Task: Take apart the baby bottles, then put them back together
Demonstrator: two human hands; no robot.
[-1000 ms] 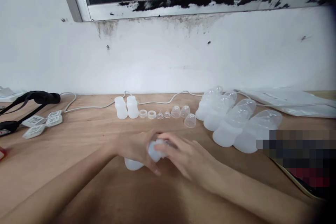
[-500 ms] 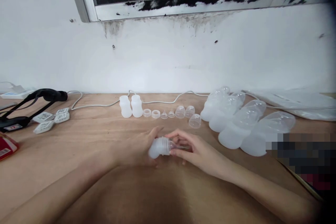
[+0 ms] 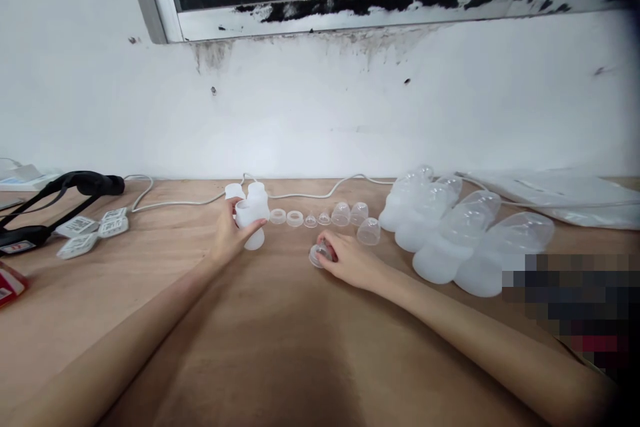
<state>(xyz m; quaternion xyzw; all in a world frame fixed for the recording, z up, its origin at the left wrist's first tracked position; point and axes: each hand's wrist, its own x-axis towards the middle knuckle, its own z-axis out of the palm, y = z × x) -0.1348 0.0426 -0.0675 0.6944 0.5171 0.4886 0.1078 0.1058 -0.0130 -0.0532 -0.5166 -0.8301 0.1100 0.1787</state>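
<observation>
My left hand [image 3: 230,235] is wrapped round a frosted white baby bottle [image 3: 254,237], upright with its open mouth facing up. Right behind it stand two more frosted bottles [image 3: 257,193]. My right hand [image 3: 350,259] pinches a clear bottle nipple [image 3: 317,256] from above, its wide base down at the table. Fingers cover the nipple's upper part, and I cannot tell whether a ring is around it. Beyond my hands, two collar rings [image 3: 295,218], two small nipples [image 3: 324,218] and three clear domed caps [image 3: 369,231] are laid out.
Several larger frosted bottles with clear caps [image 3: 445,257] stand at the right, near a plastic bag [image 3: 560,199]. A white cable [image 3: 320,195] runs along the wall. Black headgear [image 3: 90,181], small white labelled packs [image 3: 80,245] and a red packet [image 3: 9,283] lie at the left.
The bottle and nipple, together between my hands before, are now apart. My left hand has carried the bottle left and back to the bottle row; my right hand has lowered the nipple, slightly farther away.
</observation>
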